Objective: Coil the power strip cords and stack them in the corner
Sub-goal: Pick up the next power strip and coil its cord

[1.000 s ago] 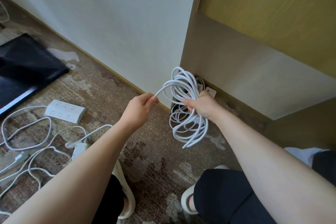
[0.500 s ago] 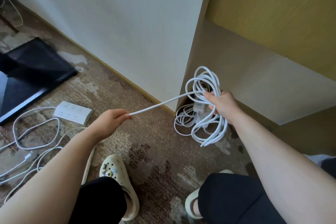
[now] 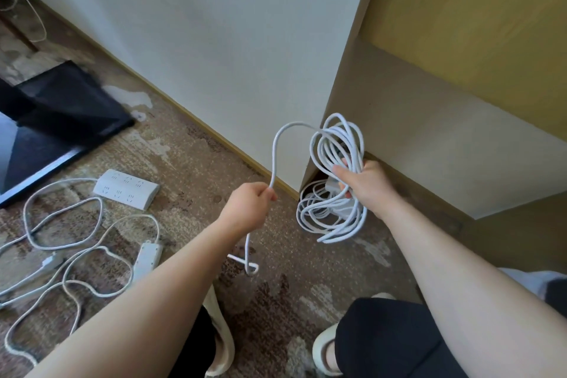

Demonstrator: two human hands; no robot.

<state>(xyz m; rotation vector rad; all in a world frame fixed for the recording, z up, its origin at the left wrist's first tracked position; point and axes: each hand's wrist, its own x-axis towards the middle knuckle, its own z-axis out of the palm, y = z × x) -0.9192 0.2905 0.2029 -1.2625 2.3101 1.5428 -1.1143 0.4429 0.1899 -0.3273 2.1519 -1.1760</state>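
My right hand point(image 3: 366, 186) grips a bundle of white cord loops point(image 3: 337, 147) held in the air in front of the corner. From the bundle a free length of the same white cord point(image 3: 274, 150) arcs over to my left hand point(image 3: 250, 202), which pinches it; the tail hangs down to the carpet. Behind and below the bundle, another coiled cord with its strip point(image 3: 316, 202) lies on the floor in the corner. Further left on the carpet lie a wide white power strip point(image 3: 125, 189) and a narrow white power strip point(image 3: 148, 258) with loose cords point(image 3: 61, 224).
A white wall point(image 3: 214, 55) meets a beige cabinet side point(image 3: 414, 138) at the corner. A black flat panel point(image 3: 55, 120) lies at the left. My knees and pale clogs point(image 3: 219, 344) are at the bottom.
My left hand slid down the cord, then rose toward the bundle, so the taut line became an upward arc. My right hand kept hold of the loops.
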